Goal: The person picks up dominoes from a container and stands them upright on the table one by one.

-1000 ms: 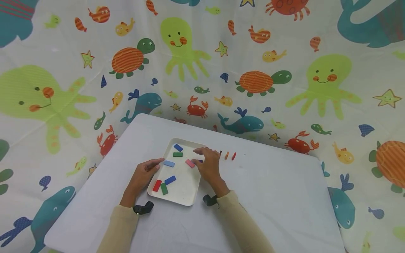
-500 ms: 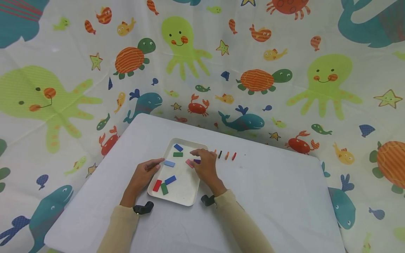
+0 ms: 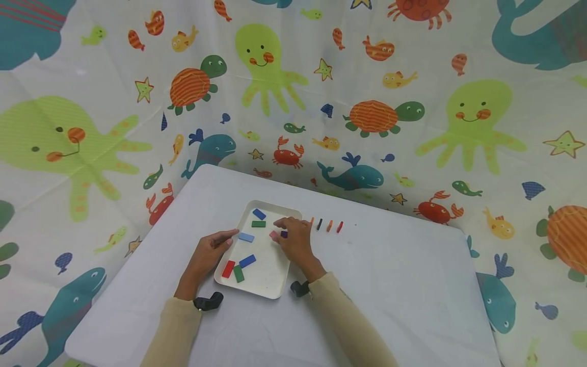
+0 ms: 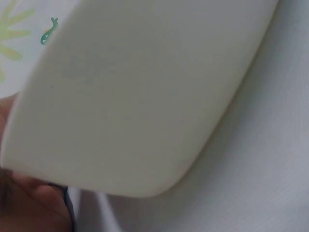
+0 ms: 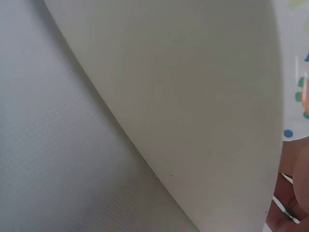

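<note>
The right hand (image 3: pixel 297 243), thumb and forefinger apart, is hovering over the tray (image 3: pixel 263 283); inside, the pink block (image 3: pixel 273 234) is lying by its thumb tip. Fingers relaxed, the left hand (image 3: pixel 207 255) is resting farther away, beside the rim.

head view: high, forward-down, far | wrist views: low, close, facing tray (image 4: pixel 140 106) | shared: tray

No lettering, label, brand, number or sign can be read on the white tray (image 3: pixel 263 280), on the coloured blocks (image 3: pixel 247 261) inside it, on the short sticks (image 3: pixel 329 226) beyond its right side, on the black wrist devices (image 3: pixel 208 302) beside its near end, or on the sea-animal cloth (image 3: pixel 307 122) behind it.
</note>
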`<state>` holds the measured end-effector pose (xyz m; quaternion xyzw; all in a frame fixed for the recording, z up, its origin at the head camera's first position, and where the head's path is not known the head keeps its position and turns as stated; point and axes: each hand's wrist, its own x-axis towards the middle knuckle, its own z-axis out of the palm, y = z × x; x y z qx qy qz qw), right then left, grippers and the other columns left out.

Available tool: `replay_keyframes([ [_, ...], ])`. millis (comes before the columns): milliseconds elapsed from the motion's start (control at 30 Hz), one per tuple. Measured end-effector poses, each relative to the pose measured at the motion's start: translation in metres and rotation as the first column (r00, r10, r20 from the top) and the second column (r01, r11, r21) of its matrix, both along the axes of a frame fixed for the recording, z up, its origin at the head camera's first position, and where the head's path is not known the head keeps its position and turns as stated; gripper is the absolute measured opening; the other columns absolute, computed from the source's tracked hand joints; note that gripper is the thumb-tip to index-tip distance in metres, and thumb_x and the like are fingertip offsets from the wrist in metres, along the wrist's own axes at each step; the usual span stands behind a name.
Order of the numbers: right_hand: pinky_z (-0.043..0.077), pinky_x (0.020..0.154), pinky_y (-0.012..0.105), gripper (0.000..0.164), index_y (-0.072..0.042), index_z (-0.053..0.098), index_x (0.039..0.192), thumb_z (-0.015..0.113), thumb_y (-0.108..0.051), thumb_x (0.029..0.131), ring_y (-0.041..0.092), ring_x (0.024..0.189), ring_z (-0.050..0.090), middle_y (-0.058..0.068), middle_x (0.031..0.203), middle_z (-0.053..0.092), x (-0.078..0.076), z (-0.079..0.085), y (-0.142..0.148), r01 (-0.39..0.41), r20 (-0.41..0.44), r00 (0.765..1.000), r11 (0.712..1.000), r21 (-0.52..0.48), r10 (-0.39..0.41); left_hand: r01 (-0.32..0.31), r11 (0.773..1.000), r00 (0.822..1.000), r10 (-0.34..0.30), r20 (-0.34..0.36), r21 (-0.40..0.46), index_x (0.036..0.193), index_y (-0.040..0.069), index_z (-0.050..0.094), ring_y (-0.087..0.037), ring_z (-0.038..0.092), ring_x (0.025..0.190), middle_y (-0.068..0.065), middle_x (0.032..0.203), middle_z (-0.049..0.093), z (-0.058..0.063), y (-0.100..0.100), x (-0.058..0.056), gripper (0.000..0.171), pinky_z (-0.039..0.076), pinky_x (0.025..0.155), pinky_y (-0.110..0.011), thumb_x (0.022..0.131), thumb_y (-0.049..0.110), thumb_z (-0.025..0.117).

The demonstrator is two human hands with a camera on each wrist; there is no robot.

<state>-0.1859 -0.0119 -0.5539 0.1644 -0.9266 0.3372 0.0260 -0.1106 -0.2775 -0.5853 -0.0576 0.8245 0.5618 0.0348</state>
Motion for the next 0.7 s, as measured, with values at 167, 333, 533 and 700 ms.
replay_keyframes([
  [167, 0.038, 0.118, 0.053, 0.031, -0.019, 0.077, 0.122, 0.085, -0.025, 0.093, 0.020, 0.113, 0.073, 0.001, 0.116, 0.081, -0.0036, -0.0012, -0.0032, -0.016, 0.017, 1.000, 0.999, 0.033, 0.016, 0.007, 1.000, 1.000, -0.007, -0.009, 0.009, 0.148, 0.015, 0.064, -0.033, 0.052, 0.151, -0.010, 0.157, 0.059, -0.0021, -0.0011, -0.0029, 0.040, 0.046, 0.117, -0.042, 0.109, 0.025, 0.062],
  [333, 0.038, 0.119, 0.052, 0.031, -0.020, 0.076, 0.123, 0.085, -0.026, 0.093, 0.019, 0.114, 0.072, -0.002, 0.116, 0.080, -0.0055, -0.0041, -0.0056, -0.027, 0.018, 1.000, 0.994, 0.102, 0.025, 0.008, 1.000, 1.000, -0.008, -0.006, 0.006, 0.148, 0.017, 0.064, -0.033, 0.051, 0.151, -0.008, 0.158, 0.059, -0.0018, -0.0018, -0.0025, 0.041, 0.045, 0.117, -0.042, 0.109, 0.029, 0.062],
  [533, 0.038, 0.119, 0.050, 0.028, -0.020, 0.077, 0.122, 0.083, -0.026, 0.095, 0.019, 0.112, 0.071, -0.003, 0.115, 0.080, -0.0056, -0.0061, -0.0071, -0.033, 0.014, 0.999, 0.990, 0.138, 0.031, 0.004, 1.000, 1.000, -0.004, 0.006, 0.017, 0.148, 0.018, 0.064, -0.033, 0.051, 0.151, -0.008, 0.159, 0.058, -0.0015, -0.0017, -0.0021, 0.041, 0.046, 0.117, -0.041, 0.109, 0.029, 0.063],
  [700, 0.038, 0.118, 0.051, 0.027, -0.017, 0.077, 0.120, 0.083, -0.024, 0.094, 0.021, 0.108, 0.068, 0.000, 0.112, 0.080, -0.0050, -0.0060, -0.0086, -0.051, 0.003, 0.999, 0.984, 0.168, 0.051, 0.002, 1.000, 1.000, -0.002, 0.010, 0.020, 0.148, 0.018, 0.064, -0.033, 0.051, 0.151, -0.008, 0.159, 0.058, -0.0009, -0.0017, -0.0019, 0.041, 0.046, 0.117, -0.041, 0.109, 0.029, 0.063],
])
